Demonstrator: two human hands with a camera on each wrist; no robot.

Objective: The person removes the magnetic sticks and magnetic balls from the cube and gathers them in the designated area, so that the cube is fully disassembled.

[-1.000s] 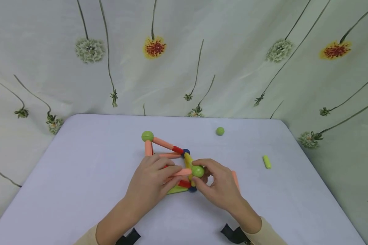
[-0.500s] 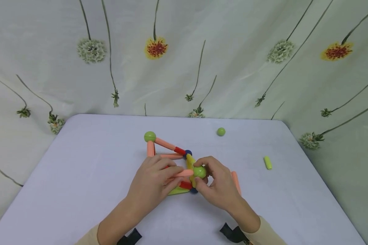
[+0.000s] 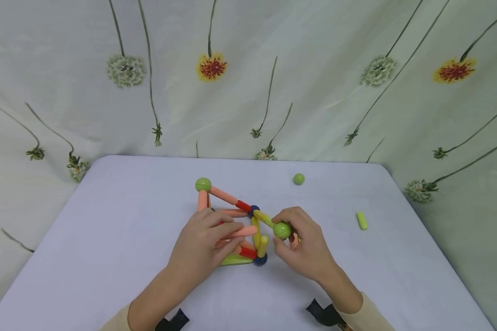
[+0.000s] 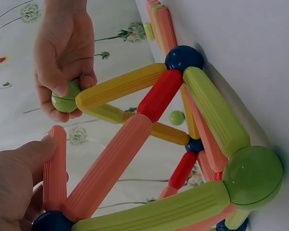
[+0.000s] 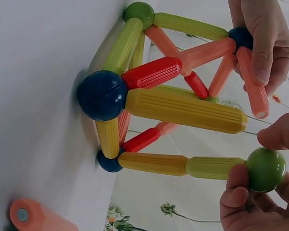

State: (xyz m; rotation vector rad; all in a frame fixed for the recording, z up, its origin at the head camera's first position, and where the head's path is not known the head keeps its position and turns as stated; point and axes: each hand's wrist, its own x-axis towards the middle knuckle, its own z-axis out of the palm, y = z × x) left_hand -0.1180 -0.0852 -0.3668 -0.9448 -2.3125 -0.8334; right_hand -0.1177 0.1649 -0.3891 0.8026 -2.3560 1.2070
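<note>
A frame of magnetic rods and balls stands on the table, in pink, red, yellow, light green and dark blue. My left hand (image 3: pixel 207 236) pinches a pink rod (image 5: pixel 253 86), which joins a dark blue ball (image 5: pixel 241 37) at its other end. The rod's tip points toward my right hand (image 3: pixel 304 243). Finger and thumb of that hand grip a green ball (image 5: pixel 266 169) at the end of a light green rod (image 5: pixel 215 167), in line with a yellow rod (image 5: pixel 153 162). Another yellow rod (image 3: pixel 262 246) rises from the near blue ball (image 3: pixel 260 259), its upper end free.
Farther back on the table (image 3: pixel 128 207) lies a loose green ball (image 3: pixel 298 179). A short light green rod (image 3: pixel 361 220) is off to the right. Beside the frame, a loose pink rod (image 5: pixel 41 216) lies on the table. A flower-print cloth (image 3: pixel 314 92) hangs behind.
My right hand has moved right with the green ball, away from the pink rod's tip. The near yellow rod now stands apart from the ball. My left hand has barely moved.
</note>
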